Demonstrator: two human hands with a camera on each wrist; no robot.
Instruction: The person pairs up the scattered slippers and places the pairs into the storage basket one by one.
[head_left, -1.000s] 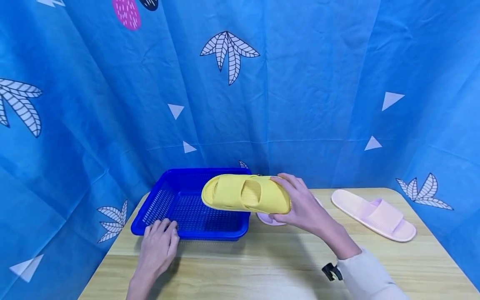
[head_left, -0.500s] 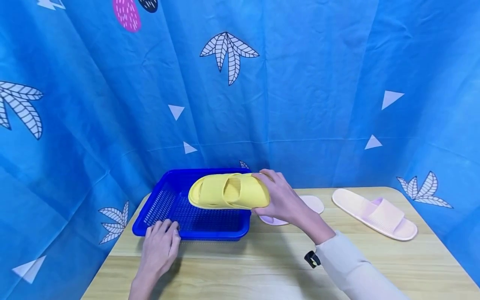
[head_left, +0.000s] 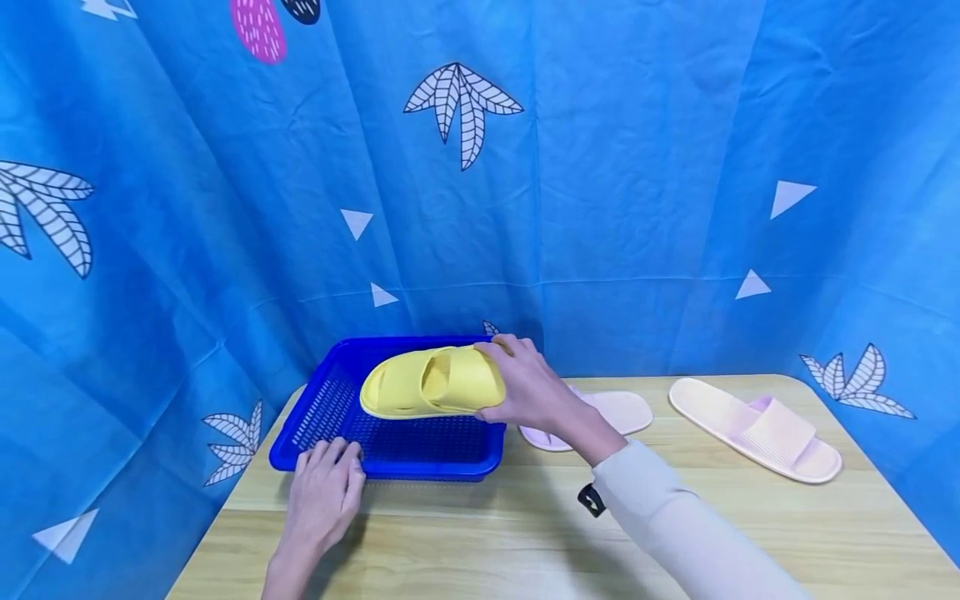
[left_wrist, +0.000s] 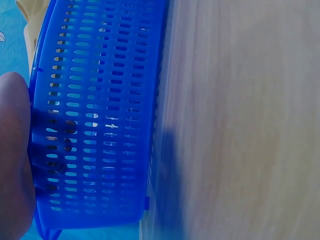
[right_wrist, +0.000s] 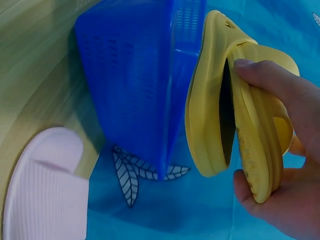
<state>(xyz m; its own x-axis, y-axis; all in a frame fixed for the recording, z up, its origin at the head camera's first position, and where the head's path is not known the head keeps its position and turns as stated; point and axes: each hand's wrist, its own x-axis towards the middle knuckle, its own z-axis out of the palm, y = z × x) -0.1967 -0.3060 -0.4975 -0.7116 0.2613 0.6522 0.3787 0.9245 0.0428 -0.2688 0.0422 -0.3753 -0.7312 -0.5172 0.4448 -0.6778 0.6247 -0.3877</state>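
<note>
My right hand (head_left: 528, 387) grips a pair of yellow slippers (head_left: 405, 383) by one end, above the blue plastic basket (head_left: 480, 473). In the right wrist view the two yellow slippers (right_wrist: 207, 115) lie against each other with a narrow gap between their soles. My thumb and fingers hold the one nearer the palm. My left hand (head_left: 322, 492) holds the basket's near rim at its left corner, fingers curled over the edge. Through the slots in the basket wall (left_wrist: 95, 120), dark finger shapes show in the left wrist view.
A pale pink slipper (head_left: 618, 410) lies right of the basket, partly hidden by my right forearm. Another pink slipper (head_left: 780, 433) lies farther right on the wooden table (head_left: 480, 550). A blue patterned curtain (head_left: 600, 192) hangs behind and at both sides.
My right hand has moved left with the yellow slippers, from the basket's right edge to over its inside. More of the nearer pink slipper shows. The left hand stays on the rim.
</note>
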